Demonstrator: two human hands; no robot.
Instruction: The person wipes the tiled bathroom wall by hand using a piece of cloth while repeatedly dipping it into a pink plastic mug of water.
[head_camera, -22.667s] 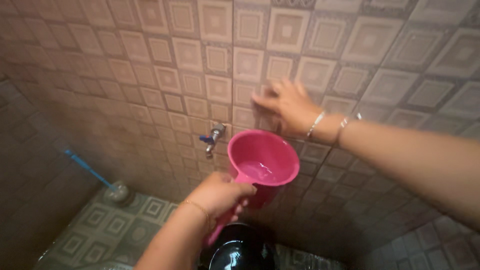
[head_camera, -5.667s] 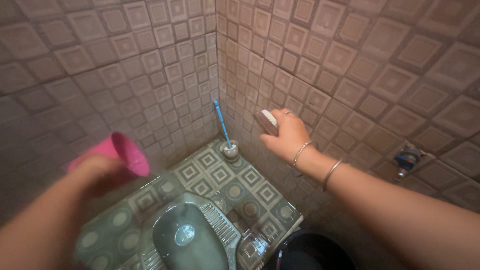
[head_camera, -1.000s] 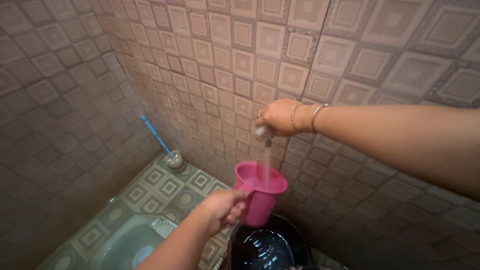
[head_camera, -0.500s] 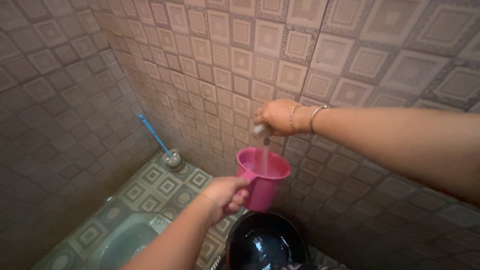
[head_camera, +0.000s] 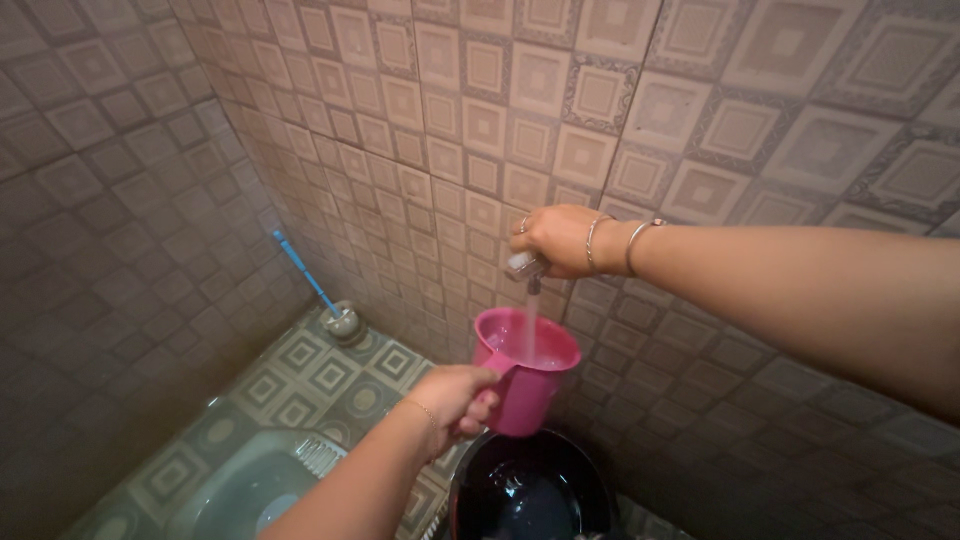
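The pink dipper (head_camera: 527, 368) is in the middle of the view, held upright just under the wall tap (head_camera: 524, 265), and a thin stream of water (head_camera: 532, 318) falls from the tap into it. The left hand (head_camera: 455, 398) is clenched around the handle of the dipper at its near left side. The right hand (head_camera: 560, 240) is closed over the tap, with the fingers wrapped around its top; two thin bangles (head_camera: 612, 245) sit on that wrist.

Directly below the dipper stands a black bucket (head_camera: 528, 490), which has some water in it. To the left, lower in the view, is the green squat toilet (head_camera: 262, 490), set in a floor of green patterned tiles (head_camera: 330, 372). In the far corner a toilet brush with a blue handle (head_camera: 308, 275) leans against the beige tiled wall (head_camera: 480, 120).

The step in hand seems to be the filling of the dipper, and it looks only partly full. I judge that the next move calls for a steady left hand, so the dipper stays level under the stream, and for a turn of the right hand on the tap when the water is near the rim.
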